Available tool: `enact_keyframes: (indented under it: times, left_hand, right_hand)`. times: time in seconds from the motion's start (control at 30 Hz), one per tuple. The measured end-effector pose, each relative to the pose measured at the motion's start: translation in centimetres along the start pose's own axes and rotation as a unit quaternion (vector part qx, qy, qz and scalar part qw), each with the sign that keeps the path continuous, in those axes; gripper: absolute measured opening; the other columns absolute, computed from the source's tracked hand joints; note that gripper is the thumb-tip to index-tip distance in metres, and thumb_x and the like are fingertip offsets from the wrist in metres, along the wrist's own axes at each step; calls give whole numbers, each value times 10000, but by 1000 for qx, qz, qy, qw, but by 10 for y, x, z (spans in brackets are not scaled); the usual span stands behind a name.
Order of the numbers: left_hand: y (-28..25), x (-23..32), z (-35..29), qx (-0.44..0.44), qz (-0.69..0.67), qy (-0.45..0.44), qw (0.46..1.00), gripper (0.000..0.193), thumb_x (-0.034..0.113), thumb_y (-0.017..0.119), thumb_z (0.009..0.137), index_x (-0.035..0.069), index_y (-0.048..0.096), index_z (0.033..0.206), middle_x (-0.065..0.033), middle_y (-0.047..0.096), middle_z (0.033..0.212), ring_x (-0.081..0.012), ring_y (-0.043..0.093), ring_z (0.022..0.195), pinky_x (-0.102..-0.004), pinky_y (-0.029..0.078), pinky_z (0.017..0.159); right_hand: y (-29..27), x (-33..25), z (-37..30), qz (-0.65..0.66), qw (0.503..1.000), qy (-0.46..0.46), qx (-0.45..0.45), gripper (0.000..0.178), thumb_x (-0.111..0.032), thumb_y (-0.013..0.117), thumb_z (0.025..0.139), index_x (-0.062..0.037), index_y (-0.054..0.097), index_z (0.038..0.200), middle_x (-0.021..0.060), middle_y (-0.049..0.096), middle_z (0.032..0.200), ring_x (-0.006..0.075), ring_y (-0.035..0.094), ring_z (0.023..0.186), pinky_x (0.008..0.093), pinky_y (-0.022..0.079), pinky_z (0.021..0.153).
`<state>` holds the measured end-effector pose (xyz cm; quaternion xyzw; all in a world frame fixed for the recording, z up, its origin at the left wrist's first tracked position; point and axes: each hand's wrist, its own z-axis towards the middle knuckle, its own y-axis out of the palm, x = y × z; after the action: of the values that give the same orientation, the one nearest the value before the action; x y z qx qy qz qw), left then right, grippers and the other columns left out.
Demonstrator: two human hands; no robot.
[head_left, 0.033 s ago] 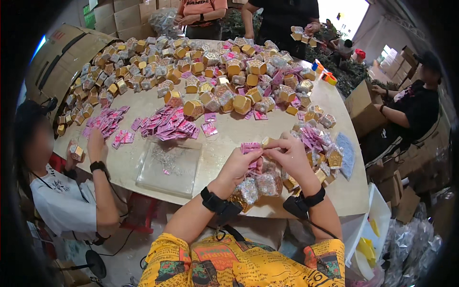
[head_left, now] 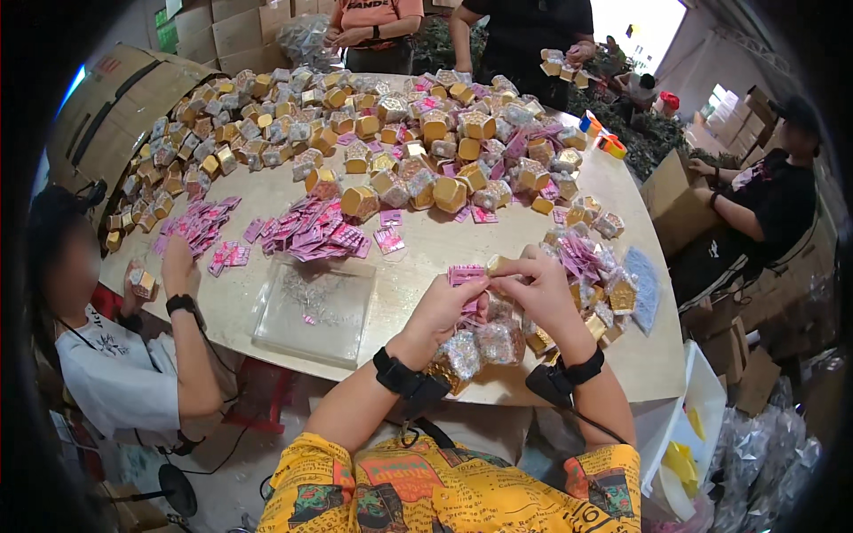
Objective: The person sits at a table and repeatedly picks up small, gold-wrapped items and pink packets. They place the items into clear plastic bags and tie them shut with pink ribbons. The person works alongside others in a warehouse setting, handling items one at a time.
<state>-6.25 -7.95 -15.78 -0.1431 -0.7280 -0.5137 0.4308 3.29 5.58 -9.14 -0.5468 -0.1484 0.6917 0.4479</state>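
My left hand (head_left: pixel 437 311) is closed, with a pink printed card (head_left: pixel 466 274) at its fingertips. My right hand (head_left: pixel 540 291) pinches close against the left thumb, beside a small gold-coloured piece (head_left: pixel 498 264); exactly what its fingers grip is hidden. Under both hands, at the table's front edge, sit glittery silver-and-gold ornaments (head_left: pixel 462 354) shaped like little blocks. Close to my right hand lies a heap of similar ornaments (head_left: pixel 622 293) with pink cards (head_left: pixel 579 258) on top.
A clear shallow tray (head_left: pixel 336 348) with tiny clear pieces stands left of my hands, below piled pink cards (head_left: pixel 311 229). Many ornaments (head_left: pixel 449 193) cover the table's far side. A blue-grey pad (head_left: pixel 641 289) lies right. Co-workers (head_left: pixel 115 364) surround the table; one holds a cardboard box (head_left: pixel 677 197).
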Motion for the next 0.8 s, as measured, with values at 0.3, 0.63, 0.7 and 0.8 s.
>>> enact_keyframes:
  times: [0.3,0.63,0.7,0.8]
  left_hand:
    - [0,1,3,4,-6,-12,1000,162,157,563,887,5,611,914,-51,578,630,-138,580,544,-264,481,493]
    - [-1,-1,3,30,-45,-30,998,118,136,547,877,32,595,846,-62,591,665,-171,592,543,-306,500,482]
    - [-1,-2,3,27,-45,-36,998,117,124,527,875,32,590,841,-62,593,672,-174,594,545,-308,500,480]
    - [-3,0,4,29,-36,-47,998,115,123,517,873,34,588,859,-57,594,671,-170,593,547,-306,499,483]
  right_hand:
    - [-10,-10,6,-171,972,-156,37,94,-118,723,640,-83,654,692,91,476,674,252,509,641,365,371,582]
    - [8,-25,11,-186,929,-290,132,177,-68,727,575,-102,608,701,22,454,676,207,468,642,333,341,623]
    - [10,-25,12,-189,922,-311,131,183,-67,726,571,-106,610,707,19,453,675,206,464,639,332,341,623]
    - [13,-25,15,-198,916,-329,118,191,-62,720,566,-112,613,716,14,444,672,200,458,636,331,340,627]
